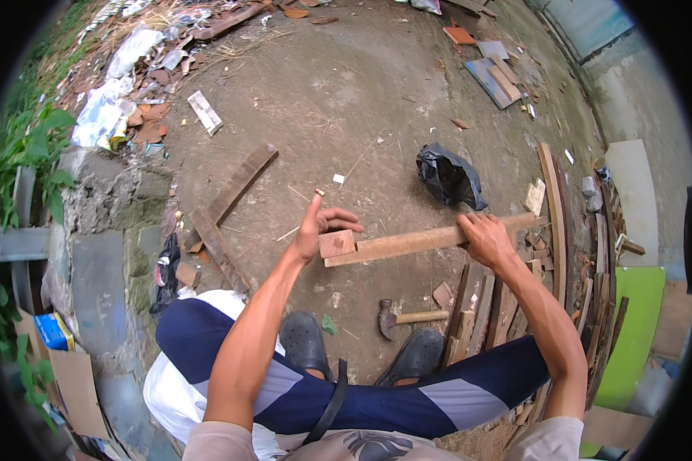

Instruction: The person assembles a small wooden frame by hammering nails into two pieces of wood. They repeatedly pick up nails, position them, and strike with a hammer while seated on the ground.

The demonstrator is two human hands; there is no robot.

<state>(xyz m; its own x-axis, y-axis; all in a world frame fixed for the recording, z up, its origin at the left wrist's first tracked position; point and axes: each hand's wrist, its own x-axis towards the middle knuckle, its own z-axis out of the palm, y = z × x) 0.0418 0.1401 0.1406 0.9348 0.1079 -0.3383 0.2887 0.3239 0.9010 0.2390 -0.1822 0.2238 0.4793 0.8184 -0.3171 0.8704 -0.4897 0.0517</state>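
Note:
My right hand (484, 240) is wrapped round a long wooden plank (407, 244), near its right end. The plank lies level in front of me, above the ground. At its left end sits a short reddish wood block (337, 243); whether the two are joined I cannot tell. My left hand (321, 227) is beside that block, thumb up and fingers stretched out along its far side. Its palm is close to the block's end, perhaps touching. A hammer (388, 319) with a wooden handle lies on the ground between my feet, below the plank.
A black plastic bag (448, 177) lies beyond the plank. Two loose boards (242, 180) rest on the ground at left, near a broken block wall (100, 269). Stacked timber (484, 311) lies at right, beside a green panel (630, 330). Rubbish (131, 77) covers the far left.

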